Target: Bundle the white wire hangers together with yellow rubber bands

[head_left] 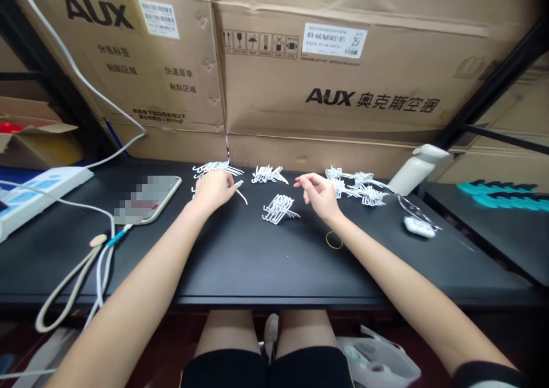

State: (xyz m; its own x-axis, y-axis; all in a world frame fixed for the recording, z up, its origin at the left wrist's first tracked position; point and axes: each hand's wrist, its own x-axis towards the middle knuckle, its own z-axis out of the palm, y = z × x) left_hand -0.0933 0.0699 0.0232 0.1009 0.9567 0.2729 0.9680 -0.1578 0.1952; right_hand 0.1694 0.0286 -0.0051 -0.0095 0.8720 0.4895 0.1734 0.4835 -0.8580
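My left hand [213, 189] is at the leftmost bunch of white wire hooks [214, 167], back of hand up, fingers curled down and mostly hidden. White hook ends stick out beside its thumb, so it seems closed on hooks there. My right hand [318, 196] is raised over the table, fingers loosely bent and apart, with nothing in them. Between the hands stands a small bunch of white hooks [278, 209], and another hook bunch [269, 174] lies farther back. Right of my right hand are several more hook bunches [363, 179]. A yellow rubber band [334, 240] lies beside my right forearm.
A phone [160, 202] with a cable and a white power strip [47, 190] are at the left. A pale bottle [414, 170], glasses [418, 212] and a white earphone case [419, 227] stand right. Large cardboard boxes [266, 96] wall off the back.
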